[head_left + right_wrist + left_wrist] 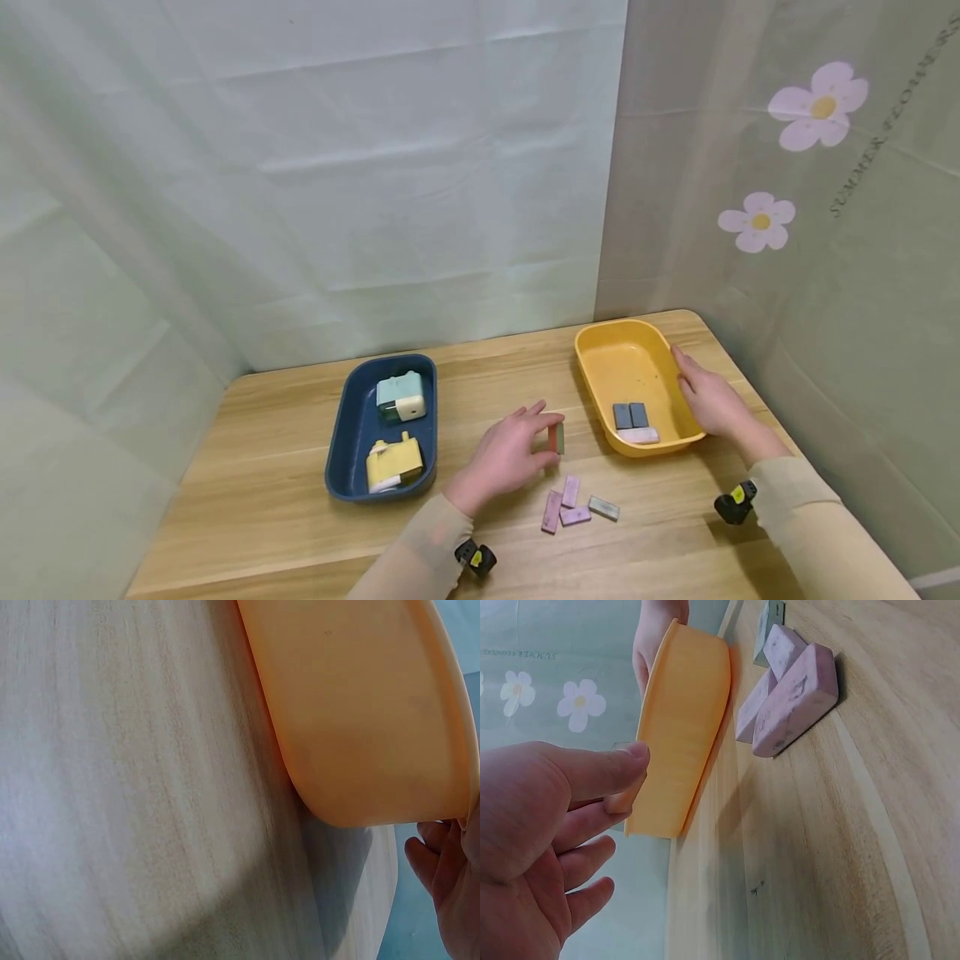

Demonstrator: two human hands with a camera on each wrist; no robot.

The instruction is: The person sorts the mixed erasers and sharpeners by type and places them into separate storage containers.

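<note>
"Yellow tray (624, 367) on the head view: who has it?"

"I see the right hand (708, 402) holding its right rim. The left hand (506, 454) pinches a block (556, 438) showing red and green, above the table (498, 375), just left of the tray."

"Left wrist?"

"I get the pinched block with the tray behind it, pink blocks (799, 701) lying on the table."

"Right wrist?"

"I see the tray's outside, right hand at its rim."
</note>
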